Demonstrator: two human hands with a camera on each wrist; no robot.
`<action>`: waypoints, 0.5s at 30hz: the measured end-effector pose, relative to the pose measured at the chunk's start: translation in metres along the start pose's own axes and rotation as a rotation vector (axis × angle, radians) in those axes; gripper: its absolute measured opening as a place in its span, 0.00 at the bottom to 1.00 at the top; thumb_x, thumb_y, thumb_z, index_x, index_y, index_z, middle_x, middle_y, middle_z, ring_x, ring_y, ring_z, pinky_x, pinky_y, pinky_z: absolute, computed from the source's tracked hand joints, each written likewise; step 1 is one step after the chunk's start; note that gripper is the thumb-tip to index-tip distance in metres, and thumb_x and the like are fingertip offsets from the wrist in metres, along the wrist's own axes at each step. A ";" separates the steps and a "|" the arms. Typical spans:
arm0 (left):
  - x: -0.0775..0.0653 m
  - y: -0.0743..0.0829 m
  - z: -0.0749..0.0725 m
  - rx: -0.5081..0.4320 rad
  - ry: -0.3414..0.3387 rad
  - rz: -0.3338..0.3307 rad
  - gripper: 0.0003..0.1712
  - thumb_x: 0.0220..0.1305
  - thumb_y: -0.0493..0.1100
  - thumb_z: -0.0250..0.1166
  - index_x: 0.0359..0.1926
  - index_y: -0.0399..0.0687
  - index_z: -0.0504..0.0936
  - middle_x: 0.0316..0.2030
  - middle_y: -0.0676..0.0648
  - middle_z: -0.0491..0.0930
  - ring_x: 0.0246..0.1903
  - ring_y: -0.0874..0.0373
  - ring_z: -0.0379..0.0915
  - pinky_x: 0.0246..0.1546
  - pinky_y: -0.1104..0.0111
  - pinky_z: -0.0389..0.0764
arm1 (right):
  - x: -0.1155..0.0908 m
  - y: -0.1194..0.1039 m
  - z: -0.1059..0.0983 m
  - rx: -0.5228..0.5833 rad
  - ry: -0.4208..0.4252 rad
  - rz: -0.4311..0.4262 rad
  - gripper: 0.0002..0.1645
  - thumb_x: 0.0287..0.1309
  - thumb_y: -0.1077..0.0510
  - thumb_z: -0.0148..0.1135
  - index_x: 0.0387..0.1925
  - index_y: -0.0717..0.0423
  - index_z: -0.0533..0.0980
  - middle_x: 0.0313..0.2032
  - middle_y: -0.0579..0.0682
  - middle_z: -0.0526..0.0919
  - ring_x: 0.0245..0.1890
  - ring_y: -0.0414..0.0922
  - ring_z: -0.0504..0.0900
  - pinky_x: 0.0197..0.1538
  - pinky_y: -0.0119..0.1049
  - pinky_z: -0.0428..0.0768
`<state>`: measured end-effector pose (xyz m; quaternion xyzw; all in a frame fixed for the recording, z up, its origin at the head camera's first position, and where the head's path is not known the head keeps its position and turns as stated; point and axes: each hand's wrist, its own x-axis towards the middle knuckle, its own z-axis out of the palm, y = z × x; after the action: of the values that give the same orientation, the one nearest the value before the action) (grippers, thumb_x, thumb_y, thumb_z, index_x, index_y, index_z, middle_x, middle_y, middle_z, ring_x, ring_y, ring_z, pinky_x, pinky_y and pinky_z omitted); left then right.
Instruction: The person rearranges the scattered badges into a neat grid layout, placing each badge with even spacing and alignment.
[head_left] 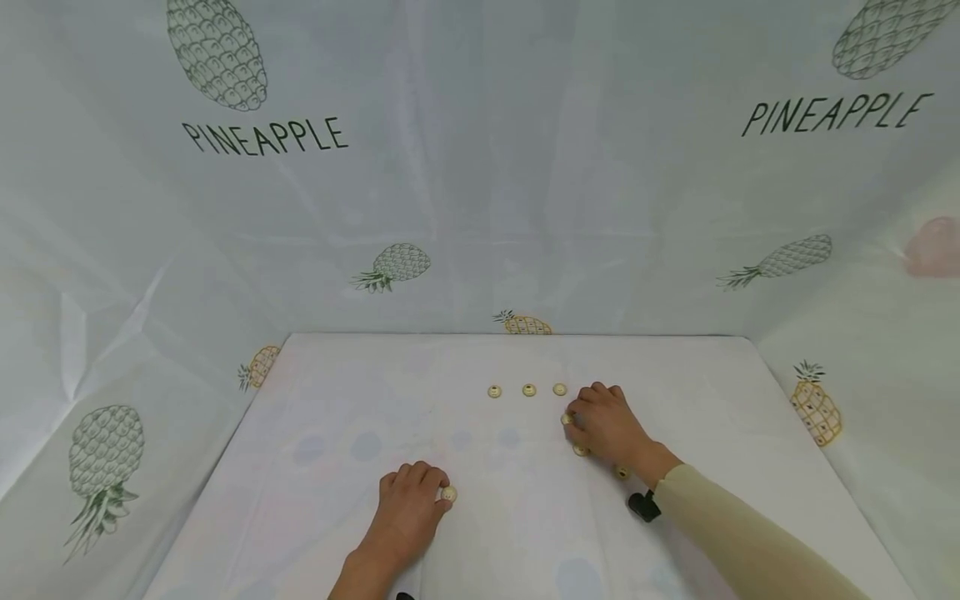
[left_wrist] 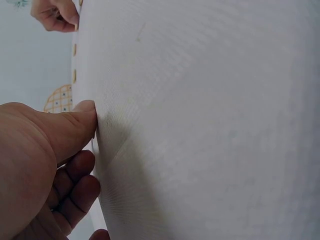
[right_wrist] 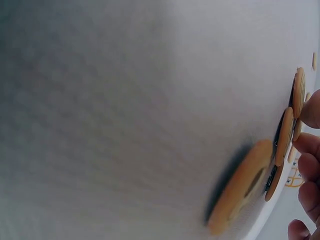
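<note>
In the head view, my left hand [head_left: 408, 508] is low over the white table, thumb and index finger pinching a small round wooden disc [head_left: 448, 493] by its edges. The left wrist view shows this hand [left_wrist: 55, 160] at the table surface, its disc hidden behind the thumb. Farther right, my right hand [head_left: 611, 429] pinches another wooden disc [head_left: 567, 419] between thumb and fingertip. Just below that thumb lies a disc [head_left: 581, 450], and another disc [head_left: 622, 472] is by the wrist. The right wrist view has a disc [right_wrist: 240, 195] up close, dark-marked on its face.
Three spaced discs, a left one [head_left: 494, 391], a middle one [head_left: 528, 389] and a right one [head_left: 559, 389], lie toward the back of the table [head_left: 337, 383]. A pineapple-printed sheet [head_left: 480, 167] surrounds the table. A black device [head_left: 643, 506] is at my right wrist.
</note>
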<state>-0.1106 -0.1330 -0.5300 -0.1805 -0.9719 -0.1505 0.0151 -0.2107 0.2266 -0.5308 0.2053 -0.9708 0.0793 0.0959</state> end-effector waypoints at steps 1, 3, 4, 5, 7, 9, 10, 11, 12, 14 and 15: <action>0.000 0.000 0.000 0.000 0.004 -0.001 0.14 0.66 0.48 0.75 0.46 0.56 0.79 0.47 0.54 0.76 0.48 0.55 0.71 0.55 0.46 0.71 | 0.000 0.000 0.000 0.002 0.000 0.001 0.11 0.62 0.48 0.75 0.40 0.50 0.88 0.40 0.44 0.84 0.42 0.45 0.74 0.50 0.49 0.72; -0.001 -0.001 0.000 0.002 0.014 0.003 0.14 0.66 0.48 0.75 0.46 0.56 0.79 0.47 0.54 0.76 0.48 0.55 0.71 0.55 0.46 0.71 | 0.001 -0.001 0.001 -0.001 0.001 0.003 0.11 0.62 0.48 0.75 0.40 0.49 0.88 0.39 0.44 0.84 0.42 0.45 0.74 0.50 0.49 0.72; -0.002 -0.001 0.001 0.003 0.017 0.004 0.14 0.65 0.48 0.75 0.46 0.56 0.79 0.47 0.54 0.76 0.48 0.56 0.71 0.55 0.46 0.71 | 0.001 0.000 0.002 -0.004 0.000 0.004 0.11 0.62 0.48 0.75 0.40 0.49 0.88 0.39 0.43 0.84 0.42 0.45 0.74 0.50 0.48 0.71; -0.002 -0.001 0.001 0.005 0.023 0.007 0.15 0.65 0.48 0.76 0.46 0.55 0.79 0.46 0.54 0.76 0.48 0.56 0.71 0.54 0.47 0.71 | 0.002 0.000 0.003 -0.006 0.000 0.004 0.11 0.62 0.47 0.75 0.40 0.49 0.88 0.39 0.43 0.84 0.42 0.45 0.74 0.50 0.48 0.71; -0.002 0.000 0.001 0.009 0.029 0.009 0.15 0.65 0.48 0.76 0.46 0.55 0.79 0.46 0.54 0.76 0.48 0.56 0.72 0.54 0.47 0.72 | 0.002 0.000 0.004 -0.013 0.001 0.003 0.11 0.62 0.47 0.75 0.40 0.48 0.88 0.39 0.43 0.84 0.42 0.45 0.74 0.50 0.48 0.72; -0.002 0.001 0.000 0.011 0.033 0.010 0.15 0.64 0.48 0.76 0.46 0.55 0.79 0.46 0.54 0.77 0.48 0.55 0.72 0.54 0.47 0.72 | 0.003 0.000 0.005 -0.019 0.001 0.002 0.11 0.62 0.47 0.75 0.40 0.48 0.88 0.39 0.43 0.84 0.42 0.44 0.74 0.50 0.48 0.72; -0.002 0.001 0.000 0.011 0.032 0.009 0.15 0.64 0.48 0.76 0.46 0.55 0.79 0.46 0.54 0.77 0.48 0.55 0.72 0.54 0.47 0.72 | 0.003 0.001 0.005 -0.021 0.001 0.002 0.11 0.62 0.46 0.76 0.39 0.48 0.88 0.39 0.43 0.84 0.42 0.44 0.74 0.50 0.48 0.72; -0.002 0.001 0.000 0.011 0.034 0.009 0.15 0.64 0.48 0.76 0.46 0.55 0.79 0.46 0.54 0.77 0.48 0.55 0.72 0.54 0.47 0.72 | 0.003 0.001 0.005 -0.021 0.003 0.001 0.11 0.61 0.46 0.76 0.39 0.48 0.88 0.39 0.43 0.84 0.42 0.44 0.74 0.50 0.48 0.72; -0.001 0.001 -0.001 0.011 0.035 0.009 0.15 0.64 0.48 0.76 0.46 0.55 0.79 0.46 0.54 0.77 0.48 0.55 0.72 0.54 0.47 0.72 | 0.003 0.001 0.005 -0.021 0.005 0.001 0.11 0.61 0.46 0.76 0.39 0.47 0.88 0.39 0.42 0.84 0.41 0.44 0.74 0.50 0.48 0.72; -0.001 0.002 -0.001 0.010 0.041 0.012 0.15 0.64 0.47 0.77 0.46 0.55 0.79 0.46 0.54 0.77 0.47 0.55 0.72 0.54 0.47 0.72 | 0.003 0.001 0.005 -0.018 0.007 0.000 0.11 0.61 0.46 0.76 0.39 0.48 0.88 0.39 0.42 0.84 0.41 0.44 0.74 0.50 0.48 0.72; -0.001 0.002 0.000 0.010 0.043 0.013 0.15 0.64 0.47 0.77 0.45 0.55 0.79 0.46 0.54 0.77 0.47 0.56 0.72 0.54 0.47 0.72 | 0.003 0.002 0.005 -0.018 0.008 -0.001 0.11 0.61 0.46 0.77 0.39 0.48 0.88 0.39 0.42 0.84 0.41 0.44 0.74 0.50 0.48 0.72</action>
<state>-0.1089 -0.1319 -0.5292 -0.1836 -0.9708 -0.1494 0.0380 -0.2145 0.2260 -0.5352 0.2046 -0.9709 0.0715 0.1016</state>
